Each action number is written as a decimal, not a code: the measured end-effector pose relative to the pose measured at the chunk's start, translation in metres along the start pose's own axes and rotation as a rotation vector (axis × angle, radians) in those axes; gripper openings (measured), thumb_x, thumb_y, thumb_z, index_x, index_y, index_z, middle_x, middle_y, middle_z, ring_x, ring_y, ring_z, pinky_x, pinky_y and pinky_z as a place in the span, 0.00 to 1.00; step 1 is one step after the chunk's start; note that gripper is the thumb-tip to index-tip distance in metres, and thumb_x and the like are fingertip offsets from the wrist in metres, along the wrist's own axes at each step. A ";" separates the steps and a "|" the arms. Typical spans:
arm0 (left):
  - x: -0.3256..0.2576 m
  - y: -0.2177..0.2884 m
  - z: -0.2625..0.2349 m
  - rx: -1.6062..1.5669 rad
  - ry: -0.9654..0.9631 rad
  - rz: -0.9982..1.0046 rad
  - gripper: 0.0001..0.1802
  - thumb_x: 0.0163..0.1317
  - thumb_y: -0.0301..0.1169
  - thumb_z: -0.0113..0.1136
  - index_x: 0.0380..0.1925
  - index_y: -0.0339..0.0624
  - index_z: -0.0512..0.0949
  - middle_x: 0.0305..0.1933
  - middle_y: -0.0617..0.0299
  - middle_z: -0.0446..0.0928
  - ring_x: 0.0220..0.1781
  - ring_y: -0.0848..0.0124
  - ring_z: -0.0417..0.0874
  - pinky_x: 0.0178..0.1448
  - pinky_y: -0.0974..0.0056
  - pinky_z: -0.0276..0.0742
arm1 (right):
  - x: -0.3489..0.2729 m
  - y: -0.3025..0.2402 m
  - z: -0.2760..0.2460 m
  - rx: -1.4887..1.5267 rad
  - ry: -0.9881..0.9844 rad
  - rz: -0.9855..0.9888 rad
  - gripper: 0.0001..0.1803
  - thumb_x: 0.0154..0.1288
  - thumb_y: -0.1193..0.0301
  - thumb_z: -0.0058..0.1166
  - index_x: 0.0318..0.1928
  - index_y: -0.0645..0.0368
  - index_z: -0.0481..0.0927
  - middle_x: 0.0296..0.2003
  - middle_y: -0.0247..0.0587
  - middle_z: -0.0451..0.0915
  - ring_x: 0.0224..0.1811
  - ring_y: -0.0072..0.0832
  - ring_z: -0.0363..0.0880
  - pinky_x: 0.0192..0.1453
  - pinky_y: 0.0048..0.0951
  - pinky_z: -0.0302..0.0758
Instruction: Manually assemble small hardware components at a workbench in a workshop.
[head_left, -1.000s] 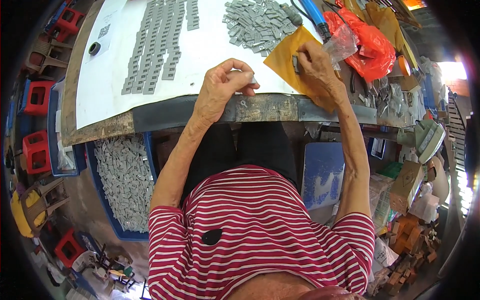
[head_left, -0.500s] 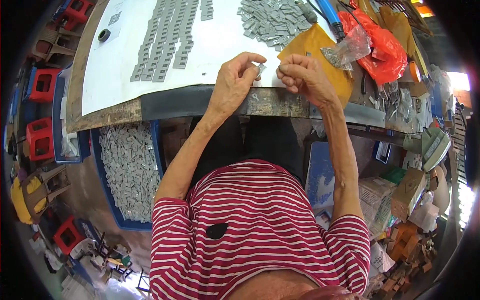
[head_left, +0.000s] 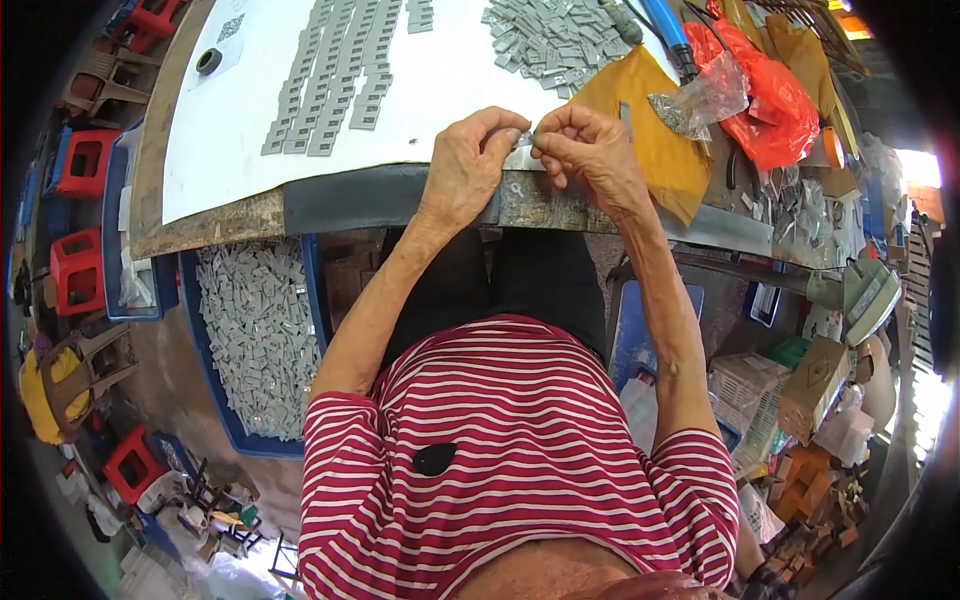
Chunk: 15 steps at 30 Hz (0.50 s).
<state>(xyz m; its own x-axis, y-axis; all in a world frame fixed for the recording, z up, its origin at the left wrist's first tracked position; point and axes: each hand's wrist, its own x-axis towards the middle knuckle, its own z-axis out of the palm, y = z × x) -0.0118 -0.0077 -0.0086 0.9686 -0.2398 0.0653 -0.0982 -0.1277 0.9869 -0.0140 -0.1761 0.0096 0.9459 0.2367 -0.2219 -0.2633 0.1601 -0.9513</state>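
Observation:
Both my hands meet just above the table's front edge. A small grey plastic piece [head_left: 523, 140] is pinched between thumb and forefinger of my left hand [head_left: 465, 165], mostly hidden by the fingertips. My right hand [head_left: 597, 160] is closed in a pinch against the piece's right side; whether it holds some tiny part there I cannot make out. Beyond my left hand, overlapping rows of flat grey pieces [head_left: 335, 85] lie on the white sheet [head_left: 225, 150]. A loose heap of similar grey pieces [head_left: 550, 45] lies farther back, past my right hand.
Right of my hands lie a yellow-brown envelope [head_left: 668, 150], a clear bag of tiny parts [head_left: 690, 108], a red plastic bag [head_left: 775, 110] and a blue-handled tool [head_left: 665, 25]. A roll of tape [head_left: 208, 62] sits at left. Below stands a blue crate [head_left: 232, 425] of grey pieces.
My right hand has moved left from beside the envelope, and its fingertips now meet the piece in my left hand. My left hand has stayed nearly in place.

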 end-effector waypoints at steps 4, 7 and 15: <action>0.000 0.002 -0.001 0.065 -0.026 0.027 0.09 0.59 0.26 0.48 0.36 0.36 0.77 0.26 0.67 0.74 0.28 0.81 0.70 0.34 0.75 0.68 | 0.001 0.001 0.000 -0.136 -0.008 -0.021 0.05 0.56 0.77 0.54 0.33 0.66 0.74 0.23 0.37 0.76 0.19 0.16 0.72 0.20 0.15 0.70; 0.000 -0.002 -0.001 0.062 -0.042 0.078 0.10 0.59 0.26 0.48 0.36 0.36 0.77 0.26 0.67 0.74 0.27 0.81 0.69 0.34 0.75 0.68 | 0.001 0.000 -0.001 -0.174 -0.031 -0.008 0.05 0.55 0.78 0.53 0.33 0.65 0.73 0.22 0.36 0.75 0.19 0.16 0.72 0.20 0.15 0.70; 0.000 0.003 -0.004 0.078 -0.120 0.071 0.09 0.59 0.24 0.48 0.38 0.37 0.74 0.25 0.68 0.72 0.28 0.82 0.68 0.34 0.76 0.66 | 0.000 -0.002 -0.004 -0.260 -0.073 0.003 0.05 0.56 0.77 0.54 0.33 0.64 0.73 0.22 0.35 0.75 0.18 0.15 0.70 0.18 0.14 0.67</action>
<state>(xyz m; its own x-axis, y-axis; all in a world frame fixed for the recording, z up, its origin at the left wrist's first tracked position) -0.0113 -0.0045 -0.0056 0.9249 -0.3633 0.1119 -0.1874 -0.1796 0.9657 -0.0128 -0.1806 0.0105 0.9267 0.3064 -0.2174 -0.1991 -0.0901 -0.9758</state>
